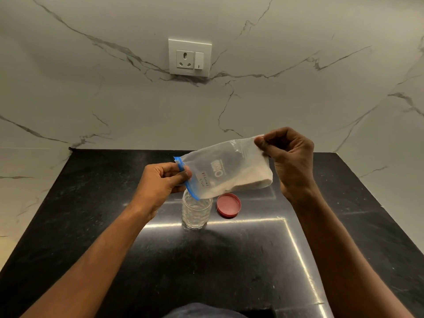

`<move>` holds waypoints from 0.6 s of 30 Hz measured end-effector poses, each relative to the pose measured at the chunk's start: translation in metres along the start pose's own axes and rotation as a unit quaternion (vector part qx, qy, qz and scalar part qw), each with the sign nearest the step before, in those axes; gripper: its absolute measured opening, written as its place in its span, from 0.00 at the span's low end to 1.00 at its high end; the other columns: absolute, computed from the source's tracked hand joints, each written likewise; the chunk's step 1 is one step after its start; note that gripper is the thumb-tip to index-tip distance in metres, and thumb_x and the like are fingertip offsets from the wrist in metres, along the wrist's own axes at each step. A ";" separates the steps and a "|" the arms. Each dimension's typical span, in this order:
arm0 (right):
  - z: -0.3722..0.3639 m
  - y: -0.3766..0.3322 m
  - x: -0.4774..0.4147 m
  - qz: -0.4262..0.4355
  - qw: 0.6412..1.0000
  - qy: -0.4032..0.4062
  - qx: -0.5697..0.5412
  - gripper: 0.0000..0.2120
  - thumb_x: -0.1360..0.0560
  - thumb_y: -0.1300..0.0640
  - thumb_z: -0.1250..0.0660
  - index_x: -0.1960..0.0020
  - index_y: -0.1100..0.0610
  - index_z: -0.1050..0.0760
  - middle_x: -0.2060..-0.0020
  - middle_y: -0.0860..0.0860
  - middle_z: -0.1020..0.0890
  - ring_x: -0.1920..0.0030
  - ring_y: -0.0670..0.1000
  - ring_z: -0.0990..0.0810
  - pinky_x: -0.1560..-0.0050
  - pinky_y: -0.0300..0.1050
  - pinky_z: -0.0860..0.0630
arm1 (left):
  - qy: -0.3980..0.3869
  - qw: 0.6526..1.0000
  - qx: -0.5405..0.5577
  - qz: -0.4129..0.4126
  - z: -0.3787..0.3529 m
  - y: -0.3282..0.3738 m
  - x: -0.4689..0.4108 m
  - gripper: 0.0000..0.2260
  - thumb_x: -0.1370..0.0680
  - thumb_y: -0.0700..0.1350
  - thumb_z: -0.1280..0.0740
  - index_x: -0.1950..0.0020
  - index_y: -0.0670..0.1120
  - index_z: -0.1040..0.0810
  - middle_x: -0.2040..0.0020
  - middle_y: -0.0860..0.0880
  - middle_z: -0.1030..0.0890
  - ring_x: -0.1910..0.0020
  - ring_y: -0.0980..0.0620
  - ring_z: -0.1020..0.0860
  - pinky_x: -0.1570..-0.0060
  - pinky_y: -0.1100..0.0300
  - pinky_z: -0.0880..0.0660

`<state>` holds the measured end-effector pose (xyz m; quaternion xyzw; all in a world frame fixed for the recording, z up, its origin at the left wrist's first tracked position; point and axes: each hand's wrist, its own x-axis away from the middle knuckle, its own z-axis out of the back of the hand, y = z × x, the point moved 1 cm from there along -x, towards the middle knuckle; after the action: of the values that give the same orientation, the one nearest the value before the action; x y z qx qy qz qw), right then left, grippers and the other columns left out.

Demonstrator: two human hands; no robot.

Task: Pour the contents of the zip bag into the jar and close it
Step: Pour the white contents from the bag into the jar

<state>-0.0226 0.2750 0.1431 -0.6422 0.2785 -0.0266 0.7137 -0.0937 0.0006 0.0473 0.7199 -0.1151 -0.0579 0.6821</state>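
Note:
A clear zip bag [226, 169] with a blue zip strip and a handwritten label is held sideways over the counter. White powder lies along its lower edge. My left hand [160, 182] pinches the blue zip end, and my right hand [289, 157] grips the raised bottom end. The zip corner hangs right over the mouth of a clear ribbed jar [196, 212], which stands upright without a lid. Its red lid [228, 205] lies flat on the counter just right of the jar.
The black polished counter [91, 214] runs back to a white marble wall with a socket and switch plate [190, 57]. Marble side walls close in the counter on the left and right.

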 end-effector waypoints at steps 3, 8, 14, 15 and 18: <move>0.000 0.001 0.000 -0.003 1.000 0.017 -0.004 0.07 0.26 0.66 0.23 0.55 0.57 0.19 0.59 0.52 0.15 0.56 0.51 0.16 0.55 0.44 0.16 | -0.001 1.000 0.000 -0.002 0.000 0.000 0.000 0.12 0.27 0.44 0.24 0.43 0.45 0.13 0.51 0.51 0.10 0.50 0.52 0.11 0.57 0.61 0.15; 0.001 0.001 0.001 0.002 1.000 0.019 -0.001 0.07 0.26 0.66 0.23 0.55 0.57 0.19 0.59 0.53 0.15 0.56 0.52 0.17 0.55 0.43 0.16 | -0.002 1.000 0.002 0.000 -0.001 0.001 0.001 0.13 0.27 0.45 0.24 0.43 0.45 0.13 0.52 0.52 0.10 0.51 0.52 0.11 0.57 0.61 0.15; 0.001 0.000 0.000 0.003 1.000 0.016 0.004 0.08 0.26 0.65 0.23 0.56 0.55 0.19 0.60 0.51 0.15 0.57 0.51 0.17 0.54 0.44 0.16 | -0.003 1.000 0.004 0.001 -0.002 0.000 0.001 0.13 0.27 0.44 0.24 0.43 0.45 0.13 0.51 0.51 0.10 0.50 0.52 0.11 0.56 0.60 0.14; 0.002 0.000 0.001 0.002 1.000 0.016 0.006 0.08 0.26 0.65 0.23 0.56 0.55 0.19 0.60 0.51 0.15 0.57 0.52 0.17 0.54 0.44 0.16 | -0.003 1.000 0.001 0.002 -0.002 0.000 0.001 0.13 0.27 0.44 0.24 0.44 0.45 0.13 0.51 0.51 0.10 0.50 0.52 0.11 0.56 0.61 0.15; 0.002 0.001 0.001 0.001 1.000 0.015 0.011 0.07 0.25 0.65 0.23 0.55 0.57 0.19 0.59 0.53 0.16 0.56 0.53 0.17 0.54 0.44 0.16 | -0.004 1.000 0.004 0.003 -0.001 0.000 0.003 0.14 0.27 0.44 0.24 0.43 0.44 0.13 0.50 0.49 0.10 0.50 0.51 0.11 0.55 0.60 0.15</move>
<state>-0.0210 0.2764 0.1417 -0.6331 0.2899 -0.0389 0.7166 -0.0908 0.0010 0.0474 0.7219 -0.1201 -0.0582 0.6790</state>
